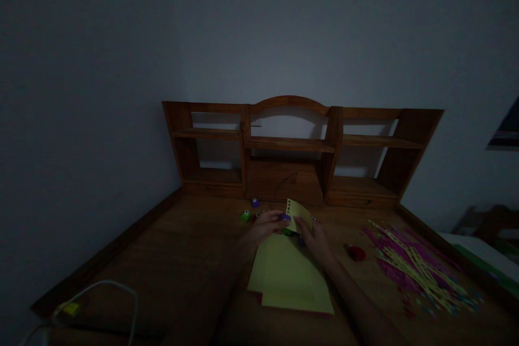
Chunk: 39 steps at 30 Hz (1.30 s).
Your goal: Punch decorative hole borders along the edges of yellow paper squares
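Note:
My right hand (315, 239) is closed on a small sheet of yellow paper (299, 215), held tilted up, with a row of dark holes along its left edge. Against that edge, my left hand (265, 227) grips a small purple object (285, 218); its kind is too dark to make out. Below the hands, larger yellow sheets (290, 275) lie on the table, a bit of red showing under their edge. Something green (287, 232) and something dark purple (301, 240) are partly hidden beneath the raised paper.
Behind my hands sit a green piece (245, 215) and a purple piece (255, 203). A red object (357, 253) lies to the right, beside pale yellow strips (413, 265) on pink material. A wooden shelf (290, 144) lines the back. A white cable (117, 283) curves at left.

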Motion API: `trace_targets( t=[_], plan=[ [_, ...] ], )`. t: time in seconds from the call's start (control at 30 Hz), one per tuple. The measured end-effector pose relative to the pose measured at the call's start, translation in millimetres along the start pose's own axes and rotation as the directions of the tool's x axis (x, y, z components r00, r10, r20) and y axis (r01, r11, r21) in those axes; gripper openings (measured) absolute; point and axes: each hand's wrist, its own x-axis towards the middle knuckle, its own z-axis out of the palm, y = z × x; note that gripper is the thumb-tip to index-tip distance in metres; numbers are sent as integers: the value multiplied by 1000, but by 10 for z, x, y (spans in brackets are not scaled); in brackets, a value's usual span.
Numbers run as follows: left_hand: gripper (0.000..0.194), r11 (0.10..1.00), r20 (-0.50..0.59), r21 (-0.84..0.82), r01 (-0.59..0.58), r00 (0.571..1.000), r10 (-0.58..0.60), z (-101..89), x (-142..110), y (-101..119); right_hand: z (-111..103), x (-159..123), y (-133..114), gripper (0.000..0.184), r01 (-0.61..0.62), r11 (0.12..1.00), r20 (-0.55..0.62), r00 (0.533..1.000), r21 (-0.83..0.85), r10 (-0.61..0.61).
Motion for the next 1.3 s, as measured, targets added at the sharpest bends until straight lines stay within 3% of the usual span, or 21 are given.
trace_targets(
  t=[0.73, 1.3],
  plan=[
    [44, 997, -8, 75, -35, 999, 36, -31, 10, -38, -69, -8, -157, 50, 22, 999, 22, 1000, -24, -21],
    [50, 1000, 6, 9, -27, 1000, 27, -6, 15, -54, -66, -13, -129, 50, 50, 996, 40, 998, -68, -47]
  ],
)
